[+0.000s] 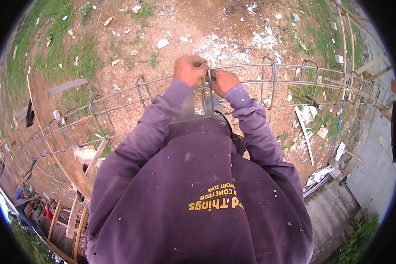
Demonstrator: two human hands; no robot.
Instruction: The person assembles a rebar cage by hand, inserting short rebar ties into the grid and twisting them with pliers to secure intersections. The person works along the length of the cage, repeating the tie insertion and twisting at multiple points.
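- The cage is bare grey metal: long thin bars, smooth-looking, bent by the lens into an arc, with rounded-corner rectangular stirrups spaced along them.
- It runs from far left to far right, in front of the person's chest, and both hands are at its middle.
- The sweatshirt is purple cloth, creased at the sleeves and flecked with pale spots, with yellow lettering.
- Below, the ground is brown soil with grass in ragged patches; white flakes lie thickly beyond the hands.
- A rough plank lies under the cage's left part in this view; whether they touch, I cannot tell.
- On the right are a narrow white strip, pale poles and a grey slab.
- The left hand has its thumb and forefinger drawn together at the top of the middle stirrup; anything between them is too small to make out.
- The right hand is curled close against the same stirrup's other side, its fingertips partly hidden, so I cannot tell what they pinch.
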